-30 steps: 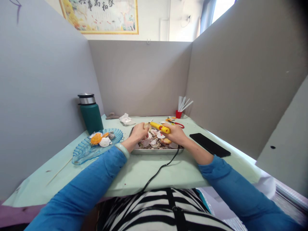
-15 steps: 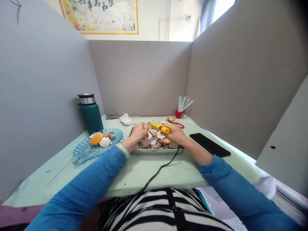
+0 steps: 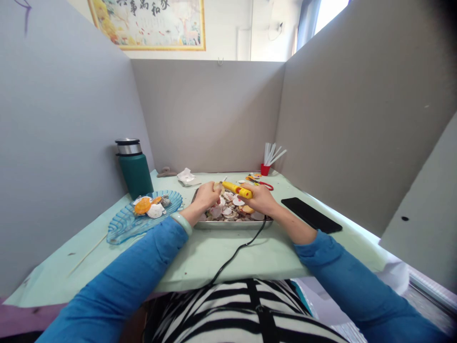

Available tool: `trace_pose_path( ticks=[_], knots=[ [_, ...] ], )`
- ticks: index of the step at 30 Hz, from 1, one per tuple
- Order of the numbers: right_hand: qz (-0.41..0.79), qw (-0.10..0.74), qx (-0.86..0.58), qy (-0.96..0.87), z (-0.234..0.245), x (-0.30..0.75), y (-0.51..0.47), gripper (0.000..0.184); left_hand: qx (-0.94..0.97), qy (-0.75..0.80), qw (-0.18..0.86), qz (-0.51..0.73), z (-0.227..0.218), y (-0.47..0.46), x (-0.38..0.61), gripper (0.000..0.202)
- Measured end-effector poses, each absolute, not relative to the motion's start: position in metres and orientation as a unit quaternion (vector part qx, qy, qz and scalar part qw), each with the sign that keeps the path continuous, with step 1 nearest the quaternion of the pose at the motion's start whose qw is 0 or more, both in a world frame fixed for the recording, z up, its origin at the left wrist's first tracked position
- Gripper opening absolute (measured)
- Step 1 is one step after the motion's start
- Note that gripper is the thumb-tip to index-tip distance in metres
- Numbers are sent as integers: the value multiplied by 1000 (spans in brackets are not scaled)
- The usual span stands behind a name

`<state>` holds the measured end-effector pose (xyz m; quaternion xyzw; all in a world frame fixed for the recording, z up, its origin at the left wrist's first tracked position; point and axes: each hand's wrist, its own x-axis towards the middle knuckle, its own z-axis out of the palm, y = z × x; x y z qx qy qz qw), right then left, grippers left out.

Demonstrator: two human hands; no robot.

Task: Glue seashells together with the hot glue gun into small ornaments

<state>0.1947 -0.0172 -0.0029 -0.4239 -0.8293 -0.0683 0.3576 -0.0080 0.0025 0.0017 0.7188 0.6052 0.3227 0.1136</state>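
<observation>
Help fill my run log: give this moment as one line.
right hand: grips yellow tool | left hand: holds pale piece near tool's tip | beneath: metal tray of shells

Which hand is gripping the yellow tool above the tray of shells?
The right hand: it grips the back of the yellow tool, while the left hand is by its tip.

The corded tool (image 3: 231,187) is yellow; its cord (image 3: 243,246), black. Shells (image 3: 230,207) mix white, pink and peach (browns too, perhaps; they blur). From them, at nine o'clock, a blue plate (image 3: 119,229); at one, a red cup (image 3: 264,170). The sleeves (image 3: 132,274) are plain blue, the garment (image 3: 232,317) striped black and white.
</observation>
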Motion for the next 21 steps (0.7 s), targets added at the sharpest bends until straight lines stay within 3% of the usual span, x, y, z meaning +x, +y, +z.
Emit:
trace_pose_path(
  ticks=[21],
  knots=[
    [-67, 357, -437, -823, -3, 195, -17, 17, 710, 608, 103, 341, 5, 0, -7, 18]
  ],
)
